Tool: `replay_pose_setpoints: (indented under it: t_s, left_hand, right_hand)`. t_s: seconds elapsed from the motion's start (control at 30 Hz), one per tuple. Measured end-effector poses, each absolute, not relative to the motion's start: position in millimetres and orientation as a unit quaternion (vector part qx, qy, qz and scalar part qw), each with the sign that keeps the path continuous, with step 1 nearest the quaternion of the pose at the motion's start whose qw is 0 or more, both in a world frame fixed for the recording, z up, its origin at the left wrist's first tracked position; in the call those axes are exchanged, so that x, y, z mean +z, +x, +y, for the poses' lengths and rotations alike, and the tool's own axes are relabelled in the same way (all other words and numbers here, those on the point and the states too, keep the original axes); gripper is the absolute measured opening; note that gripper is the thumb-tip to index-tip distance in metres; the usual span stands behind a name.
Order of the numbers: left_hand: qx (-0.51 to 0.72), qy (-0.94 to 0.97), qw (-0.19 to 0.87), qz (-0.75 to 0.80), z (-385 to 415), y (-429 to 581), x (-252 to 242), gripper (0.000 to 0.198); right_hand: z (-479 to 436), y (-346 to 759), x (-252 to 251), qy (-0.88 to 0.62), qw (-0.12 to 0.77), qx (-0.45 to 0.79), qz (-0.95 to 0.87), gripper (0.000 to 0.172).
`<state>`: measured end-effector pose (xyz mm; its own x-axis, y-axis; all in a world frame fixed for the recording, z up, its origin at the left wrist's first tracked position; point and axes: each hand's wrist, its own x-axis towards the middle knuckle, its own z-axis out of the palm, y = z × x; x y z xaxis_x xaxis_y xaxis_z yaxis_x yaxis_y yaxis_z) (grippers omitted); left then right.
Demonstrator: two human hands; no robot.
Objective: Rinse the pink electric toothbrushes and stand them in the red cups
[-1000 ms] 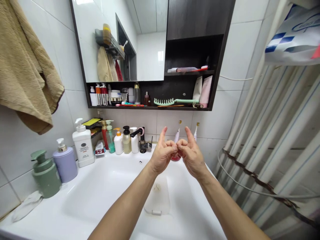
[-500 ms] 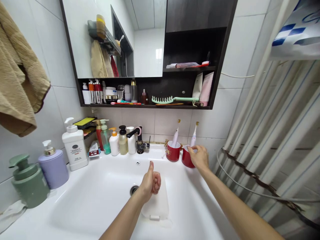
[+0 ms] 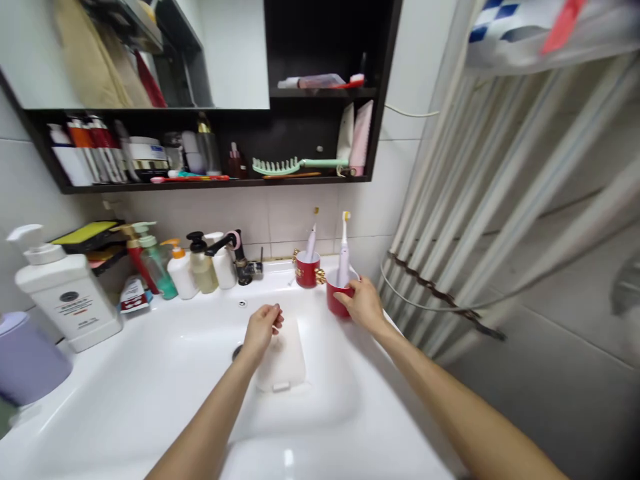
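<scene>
My right hand (image 3: pixel 364 301) grips the rim and side of a red cup (image 3: pixel 336 301) at the right back edge of the sink. An electric toothbrush (image 3: pixel 344 257) with a pale lilac handle stands in this cup, head up. Whether the cup's base touches the rim I cannot tell. My left hand (image 3: pixel 263 331) hovers over the basin with its fingers curled and nothing visible in them. Under it, a flat white plastic box (image 3: pixel 284 363) lies in the white sink (image 3: pixel 150 400), close to the drain (image 3: pixel 237 352).
Another red cup (image 3: pixel 307 272) with a toothbrush (image 3: pixel 311 241) stands left of mine. The black faucet (image 3: pixel 243 263), several pump bottles (image 3: pixel 183 270) and a large white bottle (image 3: pixel 70 300) line the back and left. Above hangs a dark cabinet (image 3: pixel 295 140); pipes (image 3: pixel 450 193) run along the right.
My view has turned right and come closer. My right hand has gone from the cup's rim to a grip on it, and the cup sits nearer me. My left thumb has folded in.
</scene>
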<state>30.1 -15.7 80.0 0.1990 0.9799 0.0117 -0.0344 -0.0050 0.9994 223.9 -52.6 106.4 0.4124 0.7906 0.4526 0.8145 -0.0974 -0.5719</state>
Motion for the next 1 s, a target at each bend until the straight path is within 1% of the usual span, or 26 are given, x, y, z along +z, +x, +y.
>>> replay_pose_setpoints:
  t_s: [0.1,0.2,0.3,0.37,0.47,0.67,0.73,0.83,1.0]
  left_hand:
    - [0.470,0.603,0.485,0.424,-11,44,96,0.030]
    - [0.467,0.657,0.422,0.415,-2,58,107,0.043]
    - [0.426,0.677,0.406,0.442,7,64,107,0.050]
    - [0.415,0.670,0.397,0.470,10,63,100,0.047]
    - [0.432,0.648,0.381,0.498,10,60,90,0.038]
    - [0.458,0.618,0.406,0.493,1,65,84,0.029]
    - [0.487,0.600,0.402,0.492,0,67,86,0.026]
    - [0.575,0.549,0.377,0.475,0,68,96,0.019]
    - [0.710,0.477,0.340,0.391,-9,58,131,0.009]
  right_hand:
    - [-71,196,97,-0.718,0.405,0.002,-0.566,0.019]
    - [-76,163,83,-0.698,0.394,0.032,-0.597,0.018]
    - [-72,137,72,-0.691,0.375,0.059,-0.615,0.020]
    - [-68,127,65,-0.688,0.360,0.075,-0.625,0.021]
    - [-63,124,57,-0.689,0.341,0.093,-0.632,0.023]
    - [-58,133,48,-0.699,0.329,0.103,-0.627,0.026]
    - [-57,136,48,-0.701,0.331,0.105,-0.623,0.027]
    - [-60,140,49,-0.702,0.337,0.114,-0.617,0.027]
    - [-68,146,52,-0.691,0.365,0.141,-0.608,0.030]
